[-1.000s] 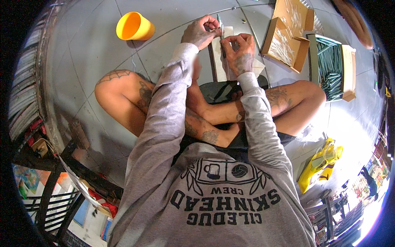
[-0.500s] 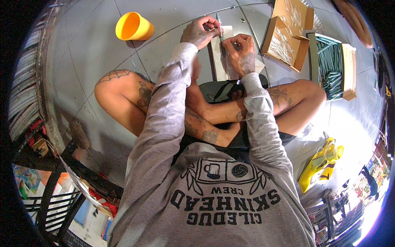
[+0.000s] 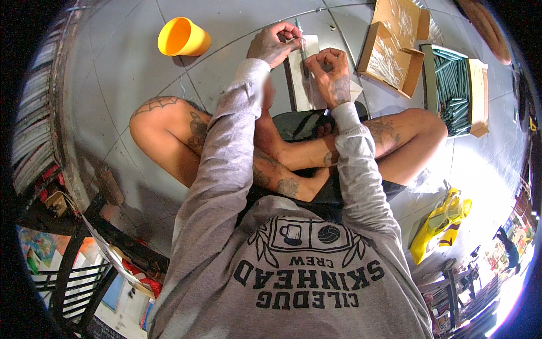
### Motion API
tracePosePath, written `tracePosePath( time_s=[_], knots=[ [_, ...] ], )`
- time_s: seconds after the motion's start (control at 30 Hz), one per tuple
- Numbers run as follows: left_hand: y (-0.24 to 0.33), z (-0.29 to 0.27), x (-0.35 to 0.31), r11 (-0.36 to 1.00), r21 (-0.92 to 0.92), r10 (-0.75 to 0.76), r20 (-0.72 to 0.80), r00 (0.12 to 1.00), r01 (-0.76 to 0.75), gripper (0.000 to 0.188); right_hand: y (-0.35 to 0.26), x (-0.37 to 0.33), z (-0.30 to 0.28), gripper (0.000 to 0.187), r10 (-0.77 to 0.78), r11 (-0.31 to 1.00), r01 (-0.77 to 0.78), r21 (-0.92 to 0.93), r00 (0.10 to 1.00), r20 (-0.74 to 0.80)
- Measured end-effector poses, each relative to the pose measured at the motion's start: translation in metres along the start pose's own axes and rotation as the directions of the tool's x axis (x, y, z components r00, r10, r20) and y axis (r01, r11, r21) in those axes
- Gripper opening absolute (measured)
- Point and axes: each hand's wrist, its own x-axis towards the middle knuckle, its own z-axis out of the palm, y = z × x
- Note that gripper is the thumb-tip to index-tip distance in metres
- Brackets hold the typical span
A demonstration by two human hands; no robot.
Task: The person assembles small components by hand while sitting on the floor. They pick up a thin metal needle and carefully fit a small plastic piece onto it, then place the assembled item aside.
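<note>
A slim green pen-like stick [image 3: 298,24] stands out past my fingers, lined up lengthwise over a pale flat board [image 3: 311,100] on the floor. My left hand [image 3: 273,45] pinches it near its far end, thumb and forefinger pressed together. Closer to me, the curled fingers of my right hand [image 3: 330,72] close at the stick's near part, above the board. Fingers partly hide the stick, and its exact kind is unclear.
To the right lie an opened cardboard box [image 3: 411,86] with thin white sticks and another box [image 3: 481,99] packed with dark green pen-like sticks. A yellow cup [image 3: 184,37] lies at the far left. Near my crossed legs is a dark sandal-like object [image 3: 291,125]; a yellow bag [image 3: 432,231] sits right.
Both hands keep nearly the same place on the stick. Only slight finger shifts show.
</note>
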Motion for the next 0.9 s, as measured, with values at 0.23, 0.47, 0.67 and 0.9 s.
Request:
tracePosePath(
  time_s=[0.23,0.47,0.67,0.9],
  knots=[
    [-0.001,0.001,0.000,1.000,-0.001,-0.014,0.002,1.000,0.014,0.038,-0.002,-0.008,-0.003,0.020,0.035,0.999,-0.035,-0.026,0.999,0.010],
    [-0.004,0.002,0.001,0.999,-0.032,0.030,-0.001,1.000,-0.030,0.038,0.001,-0.012,-0.001,0.020,0.087,0.996,-0.087,-0.034,0.996,0.007],
    [-0.005,0.002,0.002,0.999,-0.042,0.031,0.002,1.000,-0.031,0.037,0.000,-0.013,-0.006,0.021,0.133,0.991,-0.130,-0.043,0.990,0.054],
    [-0.009,0.003,0.003,0.998,-0.069,0.017,0.016,1.000,-0.016,0.037,0.001,-0.014,-0.007,0.022,0.194,0.981,-0.196,0.015,0.978,0.079]
  ],
)
